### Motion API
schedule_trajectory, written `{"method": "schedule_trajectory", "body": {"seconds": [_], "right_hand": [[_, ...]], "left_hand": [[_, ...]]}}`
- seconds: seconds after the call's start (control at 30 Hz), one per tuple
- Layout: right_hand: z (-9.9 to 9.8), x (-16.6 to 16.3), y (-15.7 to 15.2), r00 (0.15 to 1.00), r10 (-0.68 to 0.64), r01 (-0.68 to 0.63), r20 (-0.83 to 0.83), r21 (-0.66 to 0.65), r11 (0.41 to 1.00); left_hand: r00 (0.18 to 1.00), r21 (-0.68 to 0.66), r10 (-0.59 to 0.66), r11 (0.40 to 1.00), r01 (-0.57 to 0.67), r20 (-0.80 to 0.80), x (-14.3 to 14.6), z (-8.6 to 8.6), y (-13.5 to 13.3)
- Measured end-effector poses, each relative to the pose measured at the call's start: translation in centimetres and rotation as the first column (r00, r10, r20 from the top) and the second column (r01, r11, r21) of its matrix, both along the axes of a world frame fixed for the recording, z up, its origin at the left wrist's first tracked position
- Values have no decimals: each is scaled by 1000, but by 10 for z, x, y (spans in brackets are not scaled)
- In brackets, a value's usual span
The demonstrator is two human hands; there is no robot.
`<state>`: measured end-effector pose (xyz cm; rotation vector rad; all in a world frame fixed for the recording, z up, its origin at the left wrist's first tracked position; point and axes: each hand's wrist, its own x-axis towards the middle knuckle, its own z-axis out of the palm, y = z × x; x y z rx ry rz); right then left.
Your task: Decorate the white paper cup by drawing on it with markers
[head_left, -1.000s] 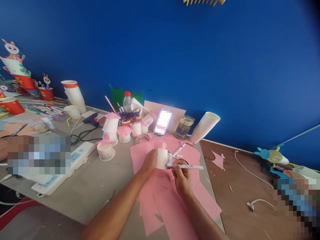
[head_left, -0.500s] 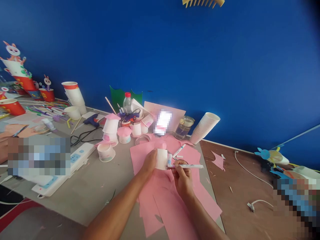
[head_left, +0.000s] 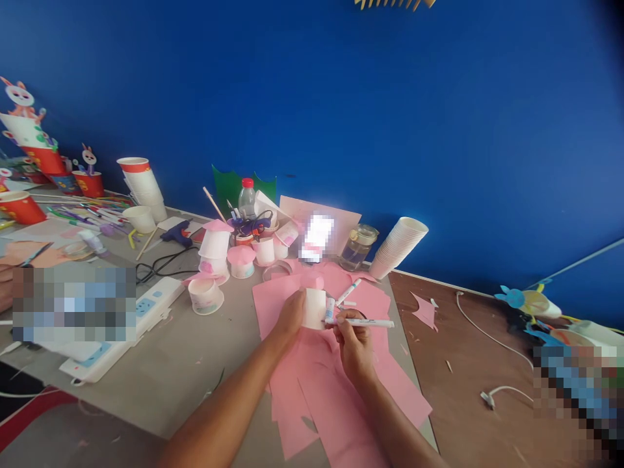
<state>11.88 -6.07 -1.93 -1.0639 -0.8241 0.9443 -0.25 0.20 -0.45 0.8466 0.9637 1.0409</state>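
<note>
My left hand point(head_left: 291, 314) is closed around the left side of a white paper cup point(head_left: 314, 308), held over the pink paper sheets point(head_left: 336, 396). Between the fingers of my right hand point(head_left: 355, 338) is a white marker point(head_left: 370, 322), lying nearly level with its tip at the cup's lower right side. Whether the tip touches the cup is too small to tell. Just behind the right hand lies another marker point(head_left: 349, 292) on the pink paper. A pink piece point(head_left: 312, 280) shows right behind the cup.
A leaning stack of paper cups point(head_left: 400, 247) and a glass jar point(head_left: 359, 248) stand behind, by a lit phone point(head_left: 316, 238). Pink-and-white cup models point(head_left: 214, 247), a glue gun point(head_left: 178, 233) and a power strip point(head_left: 121, 331) are on the left. Another person's hand point(head_left: 6, 286) shows at the far left.
The view has shifted very slightly. Both hands keep their grips on the cup and marker, and the marker has barely moved.
</note>
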Motion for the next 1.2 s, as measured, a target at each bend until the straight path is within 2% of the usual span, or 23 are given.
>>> {"method": "schedule_trajectory", "body": {"seconds": [0.17,0.33,0.47,0.97,1.1,1.2], "right_hand": [[1,1,-1,995,80,-80,53,-3,997],[4,3,1,988,53,-53,-142,7,999],[6,3,1,977,61,-61,-203,6,998],[6,1,0,979,64,-66,-194,-1,998],[9,1,1,974,32,-30,-226,12,999],[10,1,0,986,-13,17,-169,20,1000]], "left_hand": [[1000,10,20,1000,-20,5,0,-2,0],[998,-17,-21,1000,22,66,0,-1,0],[996,-21,-35,999,37,86,0,0,0],[999,2,-17,1000,17,49,-1,-7,2],[998,11,-17,1000,17,60,0,-5,1],[999,7,-12,1000,12,47,0,-4,1]]}}
